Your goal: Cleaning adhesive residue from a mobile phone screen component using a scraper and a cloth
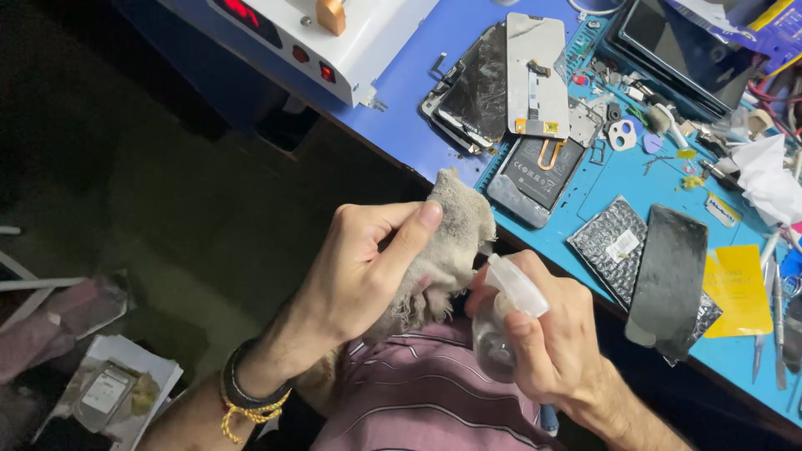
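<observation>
We hold a grey cloth (447, 250) bunched in our left hand (359, 276), thumb and fingers closed around it, above our lap and just off the near edge of the blue desk (418, 108). Our right hand (555, 334) is closed around a small clear spray bottle (501, 321), its pale nozzle cap pointing up and left, almost touching the cloth. Both sit over our striped shirt (434, 392), not over the desk itself. To the far right, on the blue work mat (618, 175), lie an opened phone body (539, 171) with a pale screen panel (536, 75) partly across it, a dark cracked screen (476, 88) to its left, and a second dark glass panel (668, 280) resting on a bubble-wrap pouch (614, 242) nearer to us. A white machine with red lights (317, 33) stands at the far left. As we judge it, the chief risk is overspray: the nozzle is close to the cloth, yet a skewed squirt could miss it and wet our shirt or drift toward the open phone body, whose exposed parts would not take liquid kindly. Too much fluid could also drip from the cloth. The bottle is small and held low, so a slick grip could let it slip to the floor.
</observation>
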